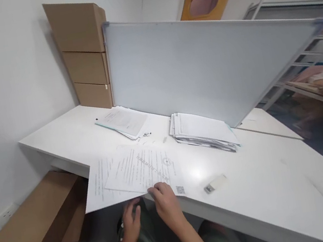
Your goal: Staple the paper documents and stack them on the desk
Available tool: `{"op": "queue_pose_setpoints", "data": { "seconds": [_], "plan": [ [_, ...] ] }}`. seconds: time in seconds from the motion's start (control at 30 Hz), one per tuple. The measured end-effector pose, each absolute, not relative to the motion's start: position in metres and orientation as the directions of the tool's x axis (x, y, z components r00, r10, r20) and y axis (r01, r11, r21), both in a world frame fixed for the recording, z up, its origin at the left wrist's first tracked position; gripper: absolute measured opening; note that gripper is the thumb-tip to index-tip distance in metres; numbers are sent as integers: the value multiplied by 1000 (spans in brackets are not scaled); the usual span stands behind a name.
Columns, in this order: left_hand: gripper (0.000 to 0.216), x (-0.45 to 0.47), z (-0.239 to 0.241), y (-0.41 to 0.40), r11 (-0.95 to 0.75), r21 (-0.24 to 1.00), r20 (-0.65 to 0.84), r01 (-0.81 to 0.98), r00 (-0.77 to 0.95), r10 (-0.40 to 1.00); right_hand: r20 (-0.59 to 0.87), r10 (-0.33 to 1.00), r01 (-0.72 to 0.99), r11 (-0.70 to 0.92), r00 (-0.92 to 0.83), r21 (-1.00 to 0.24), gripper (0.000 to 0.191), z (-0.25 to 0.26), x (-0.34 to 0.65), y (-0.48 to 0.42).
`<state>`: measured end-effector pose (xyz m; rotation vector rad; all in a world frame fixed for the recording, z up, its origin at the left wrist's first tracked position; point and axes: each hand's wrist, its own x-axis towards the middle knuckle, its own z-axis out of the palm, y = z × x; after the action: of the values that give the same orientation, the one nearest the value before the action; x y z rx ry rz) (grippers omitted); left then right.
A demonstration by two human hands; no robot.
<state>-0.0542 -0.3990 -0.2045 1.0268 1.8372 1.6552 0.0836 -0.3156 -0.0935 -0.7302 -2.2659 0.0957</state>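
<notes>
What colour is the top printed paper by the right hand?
The top paper sheet is white with grey print, best in the head view.

Lying at the front edge of a white, smooth-topped desk [287, 182] as a white rectangular paper sheet [135, 169] with lines of grey print too small to read, bearing a round dark emblem [166, 161], a slanting band of larger characters and a square code [180, 190] in the near right corner. Resting partly beneath as a second white printed paper sheet [97, 186], showing at the left and jutting past the desk's edge.
</notes>
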Motion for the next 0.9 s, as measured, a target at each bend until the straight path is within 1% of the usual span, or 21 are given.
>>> {"op": "queue_pose_setpoints", "data": {
  "seconds": [0.07,0.13,0.2,0.27,0.37,0.43,0.53,0.63,0.77,0.8,0.83,0.9],
  "plan": [
    [48,-41,-176,-413,-157,987,97,-17,-724,683,610,555,453,827,-565,-333,41,-92,97,-325],
    [60,-31,-141,-416,-287,923,-19,-256,-777,629,588,555,413,832,-589,-371,43,-89,107,-332],
    [61,-27,-108,-410,-322,846,-164,-424,-782,601,592,544,382,839,-594,-388,43,-87,115,-337],
    [52,-31,-81,-402,-307,807,-274,-504,-780,562,631,543,370,839,-554,-398,44,-85,119,-340],
    [39,-39,-58,-397,-270,797,-340,-540,-771,538,699,538,365,841,-471,-400,44,-81,122,-345],
    [33,-44,-52,-398,-217,798,-359,-562,-733,578,726,512,356,855,-459,-378,44,-77,121,-347],
    [25,-50,-46,-400,-66,795,-416,-603,-623,663,736,479,355,872,-478,-337,43,-71,120,-348],
    [26,-57,-38,-402,69,796,-459,-602,-525,717,743,487,392,861,-458,-324,41,-65,123,-346],
    [36,-66,-31,-410,170,813,-460,-557,-435,774,766,566,461,792,-307,-400,39,-57,131,-340],
    [37,-67,-32,-412,198,811,-467,-550,-406,785,766,573,463,786,-292,-411,39,-55,133,-339],
    [38,-67,-33,-414,224,807,-475,-547,-374,796,766,568,459,790,-301,-406,39,-52,133,-338],
    [41,-65,-38,-417,255,797,-477,-547,-312,822,752,542,442,818,-375,-369,39,-47,131,-339]
  ]
}}
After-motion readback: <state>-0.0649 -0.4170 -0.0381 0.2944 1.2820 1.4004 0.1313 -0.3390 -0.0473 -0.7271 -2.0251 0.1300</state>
